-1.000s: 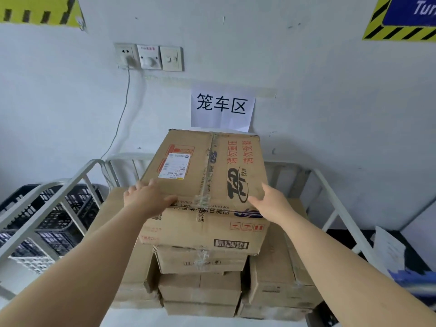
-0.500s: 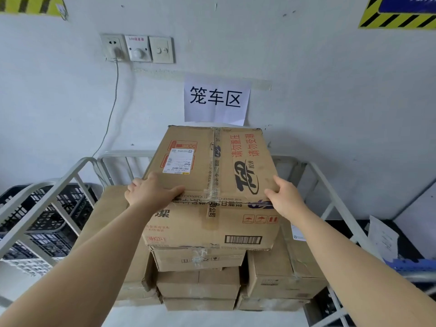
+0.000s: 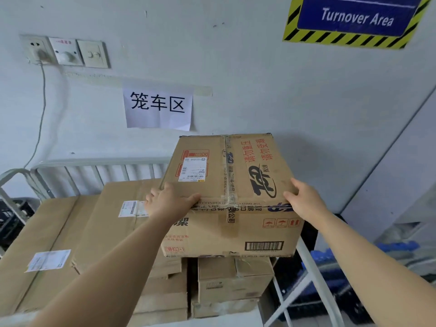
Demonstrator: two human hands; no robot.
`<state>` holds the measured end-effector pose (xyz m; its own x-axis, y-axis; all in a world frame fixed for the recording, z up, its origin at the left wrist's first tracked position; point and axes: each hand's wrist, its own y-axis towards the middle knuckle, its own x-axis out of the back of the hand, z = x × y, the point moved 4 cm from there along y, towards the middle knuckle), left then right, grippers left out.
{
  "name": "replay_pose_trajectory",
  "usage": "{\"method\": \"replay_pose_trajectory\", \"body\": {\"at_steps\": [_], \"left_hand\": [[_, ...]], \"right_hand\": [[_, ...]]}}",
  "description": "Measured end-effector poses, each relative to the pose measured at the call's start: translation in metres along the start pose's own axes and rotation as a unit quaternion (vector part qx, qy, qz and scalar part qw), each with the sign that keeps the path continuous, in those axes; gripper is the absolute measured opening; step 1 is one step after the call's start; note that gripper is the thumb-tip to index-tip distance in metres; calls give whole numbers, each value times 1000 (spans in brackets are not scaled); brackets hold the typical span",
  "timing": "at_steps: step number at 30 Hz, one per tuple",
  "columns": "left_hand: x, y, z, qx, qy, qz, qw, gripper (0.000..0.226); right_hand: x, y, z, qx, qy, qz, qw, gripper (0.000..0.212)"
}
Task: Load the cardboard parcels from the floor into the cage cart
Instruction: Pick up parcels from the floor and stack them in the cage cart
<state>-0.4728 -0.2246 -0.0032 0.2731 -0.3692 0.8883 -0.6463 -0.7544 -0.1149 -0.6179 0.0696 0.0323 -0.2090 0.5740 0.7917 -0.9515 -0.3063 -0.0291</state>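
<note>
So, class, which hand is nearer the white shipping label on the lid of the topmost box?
Left. The left hand grips the box at its near-left corner, right by the shipping label; the right hand holds the near-right corner.

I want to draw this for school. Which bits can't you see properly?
Head view:
- Small print on the white shipping label atop the brown cardboard parcel: too small.
- Fingertips of the left hand and right hand: hidden round the parcel's corners.
- Floor of the white metal cage cart: hidden by stacked boxes.
- Black plastic crate: cut by the left edge.
</note>
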Motion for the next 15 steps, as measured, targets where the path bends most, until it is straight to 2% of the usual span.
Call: {"method": "replay_pose_trajectory", "body": {"at_steps": [6,15], "left_hand": [[-57,-21,-44,8,2,29,1000,88],[-82,-29,-9,90,-9,14,996,85]], "right_hand": [[31,15,-61,-17,-26,12,999,57],[-7,41,-58,62,-29,53,996,53]]}}
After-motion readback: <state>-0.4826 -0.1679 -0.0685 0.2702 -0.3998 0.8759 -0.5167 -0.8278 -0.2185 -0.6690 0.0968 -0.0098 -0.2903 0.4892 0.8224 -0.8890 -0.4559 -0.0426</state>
